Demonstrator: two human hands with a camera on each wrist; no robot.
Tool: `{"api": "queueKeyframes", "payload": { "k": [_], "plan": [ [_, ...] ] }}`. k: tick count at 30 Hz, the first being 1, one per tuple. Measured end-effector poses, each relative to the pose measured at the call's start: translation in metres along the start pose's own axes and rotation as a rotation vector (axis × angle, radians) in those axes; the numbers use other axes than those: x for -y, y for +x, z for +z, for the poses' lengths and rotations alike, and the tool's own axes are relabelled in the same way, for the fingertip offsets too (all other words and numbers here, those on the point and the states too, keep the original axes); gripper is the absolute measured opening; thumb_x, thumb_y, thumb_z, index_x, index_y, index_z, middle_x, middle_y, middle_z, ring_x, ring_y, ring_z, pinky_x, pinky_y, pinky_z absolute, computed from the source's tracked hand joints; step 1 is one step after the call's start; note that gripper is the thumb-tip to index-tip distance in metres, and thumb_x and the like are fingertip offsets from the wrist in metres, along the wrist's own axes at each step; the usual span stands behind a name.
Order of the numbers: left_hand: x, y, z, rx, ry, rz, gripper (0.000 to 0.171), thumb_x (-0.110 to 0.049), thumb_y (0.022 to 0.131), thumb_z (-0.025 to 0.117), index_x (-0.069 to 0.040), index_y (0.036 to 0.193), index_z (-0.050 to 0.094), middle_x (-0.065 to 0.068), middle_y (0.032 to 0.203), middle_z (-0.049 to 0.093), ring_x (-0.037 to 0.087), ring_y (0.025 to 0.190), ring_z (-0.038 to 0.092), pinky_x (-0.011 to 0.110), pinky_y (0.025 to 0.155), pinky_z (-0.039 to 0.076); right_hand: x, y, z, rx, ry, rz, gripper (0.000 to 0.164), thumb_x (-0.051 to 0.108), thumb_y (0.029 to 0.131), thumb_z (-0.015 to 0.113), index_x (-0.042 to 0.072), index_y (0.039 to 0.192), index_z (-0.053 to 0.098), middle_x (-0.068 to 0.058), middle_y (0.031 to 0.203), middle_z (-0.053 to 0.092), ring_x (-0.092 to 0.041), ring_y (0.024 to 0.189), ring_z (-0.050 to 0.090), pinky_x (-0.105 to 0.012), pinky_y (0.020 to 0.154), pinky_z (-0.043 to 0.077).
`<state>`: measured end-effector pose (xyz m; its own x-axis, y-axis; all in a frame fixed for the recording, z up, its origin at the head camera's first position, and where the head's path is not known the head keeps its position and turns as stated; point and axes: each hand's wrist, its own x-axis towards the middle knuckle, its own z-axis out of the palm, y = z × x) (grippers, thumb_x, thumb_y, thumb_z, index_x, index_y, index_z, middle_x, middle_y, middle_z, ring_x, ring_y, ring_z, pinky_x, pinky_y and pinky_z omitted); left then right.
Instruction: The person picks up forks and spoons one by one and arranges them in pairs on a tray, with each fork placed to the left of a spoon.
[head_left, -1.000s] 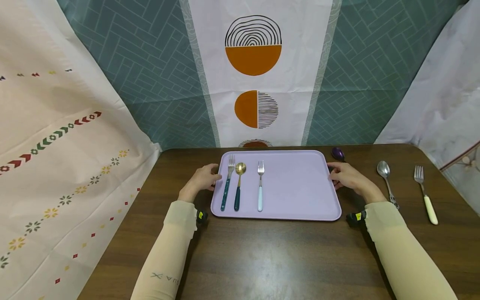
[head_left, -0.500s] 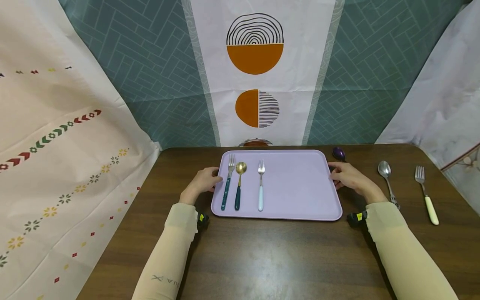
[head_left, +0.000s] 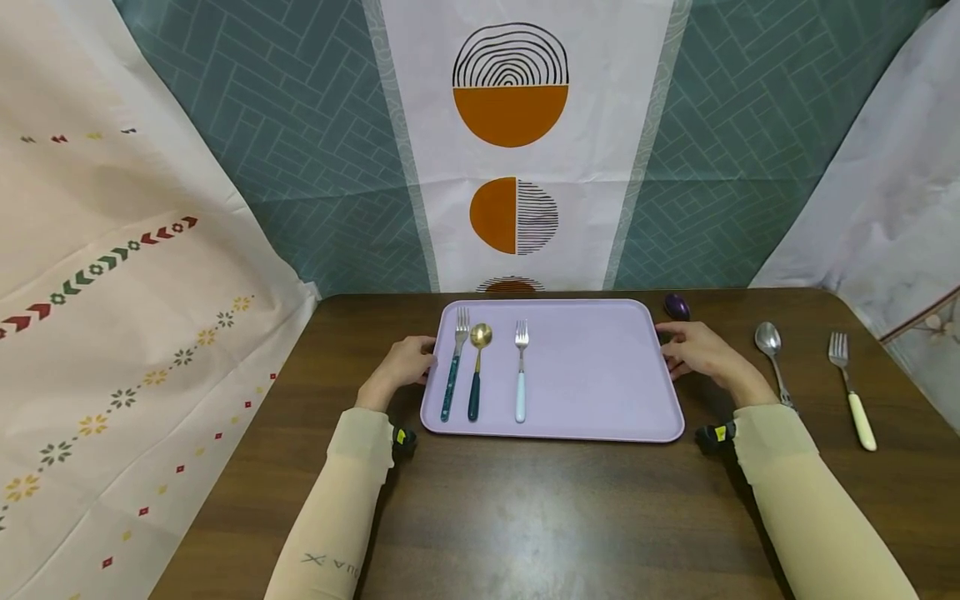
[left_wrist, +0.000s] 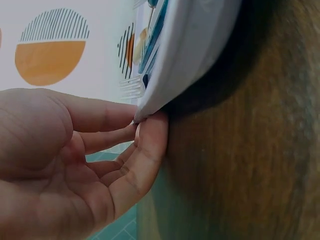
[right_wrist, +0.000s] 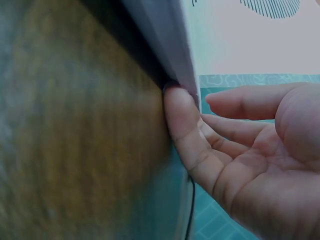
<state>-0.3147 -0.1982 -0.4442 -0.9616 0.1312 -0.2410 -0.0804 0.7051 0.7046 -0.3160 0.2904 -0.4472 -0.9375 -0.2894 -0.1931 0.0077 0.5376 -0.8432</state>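
- The near part of the bench (head_left: pixel 555 517) is crossed by two pale sleeves (head_left: pixel 326 517), with a small black device (head_left: pixel 402 442) worn at each wrist.
- The tray (head_left: pixel 592 375), lilac and shallow, is set toward the bench's far edge, with its long sides roughly along that edge.
- Its left short side is pinched by the left hand (head_left: pixel 401 363), the thumb on the rim and the fingers beneath.
- Its right short side is touched from below by the fingers of the right hand (head_left: pixel 701 352); the thumb is held just apart from the rim.
- On the tray's left half are laid a teal-handled fork (head_left: pixel 451 379), a gold spoon (head_left: pixel 475 392) and a pale-blue-handled fork (head_left: pixel 521 392).
- Near the bench's right edge are laid a cream-handled fork (head_left: pixel 862 422) and, farther in, a silver spoon (head_left: pixel 767 337).
- A purple piece (head_left: pixel 677 307), partly hidden, is seen by the bench's far edge.
- Behind that edge a patterned cloth (head_left: pixel 510 117) is hung.
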Motion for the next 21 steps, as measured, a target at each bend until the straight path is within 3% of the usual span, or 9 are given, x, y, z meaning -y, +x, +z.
{"api": "queueKeyframes", "payload": {
  "k": [11, 17, 21],
  "plan": [
    [0.004, -0.001, -0.001, 0.006, -0.038, 0.024, 0.047, -0.008, 0.106, 0.051, 0.005, 0.151, 0.047, 0.025, 0.12, 0.067, 0.031, 0.099, 0.071, 0.042, 0.083, 0.063, 0.013, -0.007, -0.004, -0.064, -0.04, -0.007, 0.05, -0.002, 0.102, 0.046, -0.015, 0.149, 0.038, -0.021, 0.095, 0.063, -0.025, 0.075, 0.064, -0.037, 0.063, 0.063],
    [0.007, -0.001, -0.002, 0.01, -0.047, 0.03, 0.047, -0.008, 0.106, 0.052, 0.004, 0.151, 0.048, 0.024, 0.118, 0.066, 0.031, 0.097, 0.07, 0.042, 0.084, 0.063, 0.02, -0.013, -0.013, -0.145, -0.088, -0.056, 0.046, -0.002, 0.102, 0.047, -0.015, 0.145, 0.045, -0.021, 0.091, 0.065, -0.022, 0.069, 0.063, -0.037, 0.06, 0.062],
    [0.007, 0.0, -0.002, 0.01, -0.047, 0.035, 0.046, -0.007, 0.106, 0.052, 0.004, 0.15, 0.049, 0.024, 0.116, 0.066, 0.03, 0.096, 0.071, 0.042, 0.083, 0.063, 0.017, -0.015, -0.021, -0.226, -0.188, -0.066, 0.042, -0.001, 0.101, 0.048, -0.013, 0.141, 0.051, -0.025, 0.092, 0.067, -0.022, 0.066, 0.063, -0.035, 0.058, 0.06]
  ]
}}
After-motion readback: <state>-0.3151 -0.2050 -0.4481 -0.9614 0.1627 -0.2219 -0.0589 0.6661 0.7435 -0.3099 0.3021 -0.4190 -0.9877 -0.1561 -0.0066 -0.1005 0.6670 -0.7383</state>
